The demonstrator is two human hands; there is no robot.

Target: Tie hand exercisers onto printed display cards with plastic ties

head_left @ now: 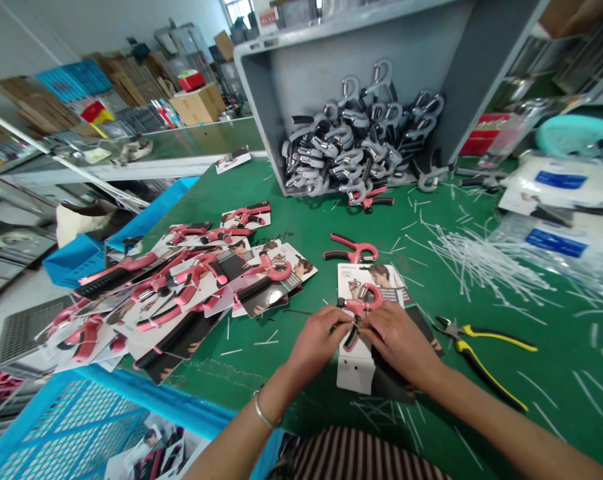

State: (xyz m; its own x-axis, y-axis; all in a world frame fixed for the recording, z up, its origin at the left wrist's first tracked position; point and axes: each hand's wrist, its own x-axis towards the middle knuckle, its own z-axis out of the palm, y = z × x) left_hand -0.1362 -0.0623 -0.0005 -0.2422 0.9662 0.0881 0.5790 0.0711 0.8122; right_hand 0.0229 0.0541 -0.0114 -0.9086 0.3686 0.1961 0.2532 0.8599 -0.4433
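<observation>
A pink hand grip lies on a printed backing card at the front of the green table. My left hand and my right hand meet over its lower handles, fingertips pinched close together. What they pinch is too small and covered to make out. Just beyond the card is a loose pink hand grip with black on one handle. To the right rest yellow-and-black pliers with jaws apart. White zip ties are piled and scattered on the right side.
Carded pink grips are heaped at the left. A grey bin on its side holds many grey grips. Plastic packs sit at the right, below a teal basin. A blue crate stands at lower left.
</observation>
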